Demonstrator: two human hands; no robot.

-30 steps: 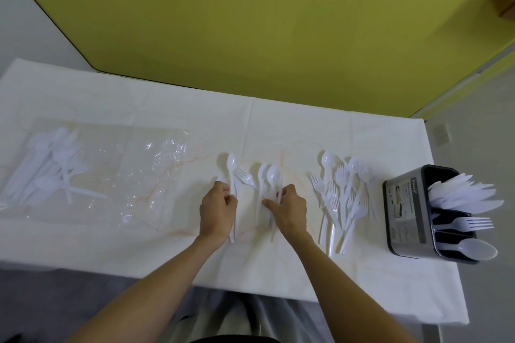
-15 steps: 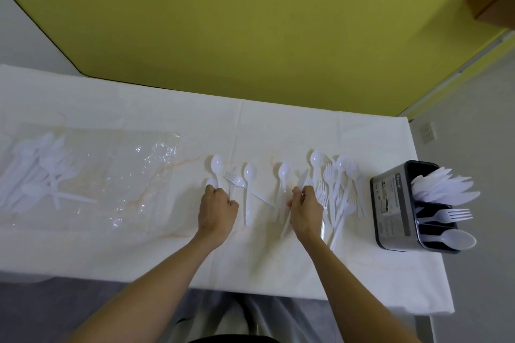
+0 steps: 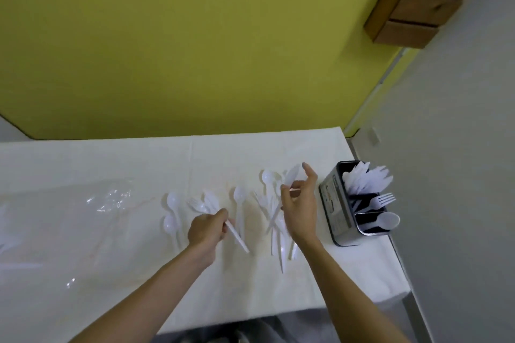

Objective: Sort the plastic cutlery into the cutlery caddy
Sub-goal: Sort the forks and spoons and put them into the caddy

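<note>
Plastic cutlery [image 3: 239, 195], all white, lies loose on the white-clothed table [image 3: 250, 295]: single pieces at centre and a heap [image 3: 274, 234] just left of the cutlery caddy [image 3: 333, 203]. That caddy stands at the table's right edge, with knives [image 3: 365, 178] in its far compartment, a fork [image 3: 383, 199] in the middle and a spoon [image 3: 386, 220] nearest. Its side label is too blurred to read. Left hand [image 3: 207, 230] grips one piece's handle. Right hand [image 3: 301, 211], raised, pinches a blurred white piece. Clear plastic wrap [image 3: 111, 199] lies at left.
</note>
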